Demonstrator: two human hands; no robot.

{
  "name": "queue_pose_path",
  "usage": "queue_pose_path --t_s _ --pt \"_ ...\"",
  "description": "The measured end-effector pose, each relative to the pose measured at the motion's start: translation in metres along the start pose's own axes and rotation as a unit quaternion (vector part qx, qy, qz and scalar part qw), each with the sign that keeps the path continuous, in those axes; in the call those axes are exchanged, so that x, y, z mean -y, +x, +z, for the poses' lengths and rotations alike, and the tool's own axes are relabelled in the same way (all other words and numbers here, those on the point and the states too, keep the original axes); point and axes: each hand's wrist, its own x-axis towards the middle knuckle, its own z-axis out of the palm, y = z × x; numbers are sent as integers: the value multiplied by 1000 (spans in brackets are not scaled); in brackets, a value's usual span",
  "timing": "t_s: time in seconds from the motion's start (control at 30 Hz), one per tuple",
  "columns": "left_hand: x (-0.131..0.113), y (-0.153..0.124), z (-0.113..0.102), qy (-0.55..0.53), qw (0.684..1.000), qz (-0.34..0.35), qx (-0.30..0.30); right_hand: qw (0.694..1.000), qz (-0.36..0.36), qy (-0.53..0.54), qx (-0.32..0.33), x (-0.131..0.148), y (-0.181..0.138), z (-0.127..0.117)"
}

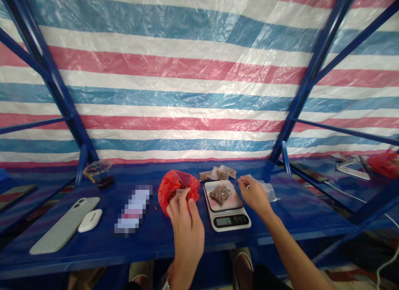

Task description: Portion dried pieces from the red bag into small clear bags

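Head view: our left hand (185, 223) is at the mouth of the red bag (164, 193) of brown bits, fingers curled; can't tell if they're clamped on anything. Our right hand (254, 195) is just beside the white scale (230, 222), fingertips together; can't tell what's between them. Clear bags (272, 191) lie beside that hand. We've a filled packet (220, 193) on the scale, near the blue surface's (149, 242) near edge; more packets (222, 173) toward the far edge.

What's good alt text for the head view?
A person's left hand is at an open red bag, right hand beside a white digital scale bearing a filled pouch; more pouches lie behind on a blue table.
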Motion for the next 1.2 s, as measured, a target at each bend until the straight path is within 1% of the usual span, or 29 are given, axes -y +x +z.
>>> queue_pose_path --t_s 0.23,0.47,0.73,0.9,1.1,1.2 --pt "-2 -6 2 2 1000 13 17 1000 -1 16 -1 4 -1 0" --pt "0 -4 3 5 1000 19 15 1000 -6 18 8 6 -2 1" --pt "0 -6 3 -3 1000 19 18 998 18 6 59 10 -4 2" --pt "-1 -7 3 -7 1000 13 26 997 31 -9 72 14 -4 3" --pt "-3 -13 6 -19 998 8 53 996 25 -17 88 15 -7 8" --pt "-3 -15 7 -27 998 0 62 997 15 17 75 15 -6 9"
